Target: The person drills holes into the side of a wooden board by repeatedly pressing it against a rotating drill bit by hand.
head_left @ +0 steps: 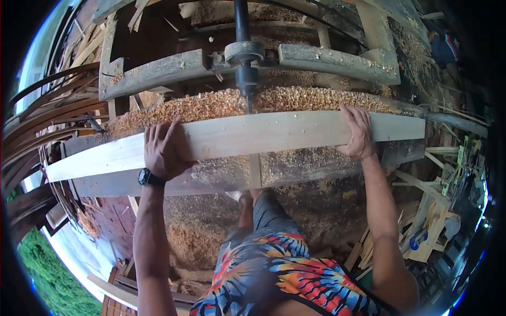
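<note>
A long pale wooden board [263, 131] lies across the worktable, spanning most of the view. My left hand [166, 150], with a dark watch at its wrist, grips the board left of the middle, fingers over the far edge. Toward the right end, my right hand [358, 131] clasps it with fingers over the far edge and thumb at the near side. Between the hands, a dark machine spindle [246, 73] points toward me. Its thin bit [249, 104] reaches the board's far edge; whether it enters the wood is hidden.
Wood chips [316, 98] are heaped behind the board and scattered on the worktable [211, 179]. A wooden frame [158, 73] surrounds the spindle. Timber strips [58, 105] crowd the left, and offcuts [427, 231] lie at right. Part of a person [444, 50] shows at upper right.
</note>
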Tool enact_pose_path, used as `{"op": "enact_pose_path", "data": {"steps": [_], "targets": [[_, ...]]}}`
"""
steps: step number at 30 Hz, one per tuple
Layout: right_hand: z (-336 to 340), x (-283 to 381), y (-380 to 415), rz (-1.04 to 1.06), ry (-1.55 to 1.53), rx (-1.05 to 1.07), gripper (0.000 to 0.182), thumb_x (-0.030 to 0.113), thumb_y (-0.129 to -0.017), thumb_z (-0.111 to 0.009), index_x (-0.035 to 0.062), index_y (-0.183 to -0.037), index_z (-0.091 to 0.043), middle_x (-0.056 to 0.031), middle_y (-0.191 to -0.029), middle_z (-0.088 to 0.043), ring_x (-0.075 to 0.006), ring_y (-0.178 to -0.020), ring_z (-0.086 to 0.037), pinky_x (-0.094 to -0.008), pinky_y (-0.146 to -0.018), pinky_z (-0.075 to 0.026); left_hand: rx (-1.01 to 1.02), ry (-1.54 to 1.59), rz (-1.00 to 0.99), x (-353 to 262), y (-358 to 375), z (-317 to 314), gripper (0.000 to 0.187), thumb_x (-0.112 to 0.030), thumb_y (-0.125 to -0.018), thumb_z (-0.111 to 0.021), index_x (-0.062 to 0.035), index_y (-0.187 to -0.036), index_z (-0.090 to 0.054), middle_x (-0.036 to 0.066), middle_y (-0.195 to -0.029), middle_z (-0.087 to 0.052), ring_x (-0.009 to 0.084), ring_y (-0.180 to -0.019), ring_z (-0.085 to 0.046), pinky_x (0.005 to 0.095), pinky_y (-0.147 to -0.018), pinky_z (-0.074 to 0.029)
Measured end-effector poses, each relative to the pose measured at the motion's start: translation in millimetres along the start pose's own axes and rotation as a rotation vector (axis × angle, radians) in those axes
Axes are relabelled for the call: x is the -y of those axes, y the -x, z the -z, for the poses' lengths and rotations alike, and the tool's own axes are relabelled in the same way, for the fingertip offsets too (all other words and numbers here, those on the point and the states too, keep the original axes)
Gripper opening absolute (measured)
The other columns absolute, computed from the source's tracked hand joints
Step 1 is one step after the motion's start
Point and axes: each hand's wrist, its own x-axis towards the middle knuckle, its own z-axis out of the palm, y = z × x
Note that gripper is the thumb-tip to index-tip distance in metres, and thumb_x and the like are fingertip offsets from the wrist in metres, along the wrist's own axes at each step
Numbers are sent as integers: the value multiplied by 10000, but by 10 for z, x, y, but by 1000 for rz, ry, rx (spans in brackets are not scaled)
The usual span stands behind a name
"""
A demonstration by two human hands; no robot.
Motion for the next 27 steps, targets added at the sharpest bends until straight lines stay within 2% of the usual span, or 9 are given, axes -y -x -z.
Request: {"op": "enact_pose_path", "data": {"steps": [2,7,10,21,23,27], "targets": [[-11,30,59,-2,-23,-2,1065,413,-576,-908,59,-1505,-525,-199,-1371,-569,-422,-1309,-524,-584,-1191,-329,10,23,-8,-17,51,-10,1208,-337,-377,-1033,-101,-1456,-545,141,-1300,-601,364,-1205,-564,542,-1059,-402],[18,139,200,-62,-30,43,1031,370,-571,-885,61,-1489,-533,-195,-1375,-563,-428,-1314,-516,-610,-1198,-309,-37,19,-51,-6,157,-60,1139,-434,-475,-999,-106,-1466,-543,164,-1298,-607,383,-1169,-589,572,-1026,-421],[-7,151,269,-88,-23,64,1028,347,-562,-871,64,-1489,-529,-188,-1381,-558,-424,-1317,-511,-619,-1198,-304,-23,28,-58,14,200,-73,1120,-406,-468,-982,-71,-1449,-558,167,-1285,-619,403,-1173,-587,571,-1032,-418],[-23,139,250,-102,-47,110,1023,311,-520,-847,78,-1467,-536,-170,-1357,-558,-404,-1286,-516,-596,-1181,-313,61,11,-1,39,174,-63,1072,-327,-482,-938,-101,-1459,-557,154,-1276,-609,362,-1193,-593,558,-1074,-384],[-8,156,229,-96,-35,115,1028,331,-526,-835,44,-1464,-528,-187,-1361,-554,-417,-1279,-510,-590,-1160,-329,66,26,1,39,178,-61,1088,-304,-462,-943,-100,-1458,-555,156,-1281,-608,369,-1197,-587,566,-1067,-393],[-45,173,320,-87,-33,82,1021,341,-534,-826,22,-1457,-529,-196,-1360,-552,-425,-1279,-505,-593,-1153,-331,5,63,-8,4,196,-82,997,-312,-503,-921,-126,-1423,-586,134,-1283,-613,364,-1181,-599,573,-1077,-394]]}}
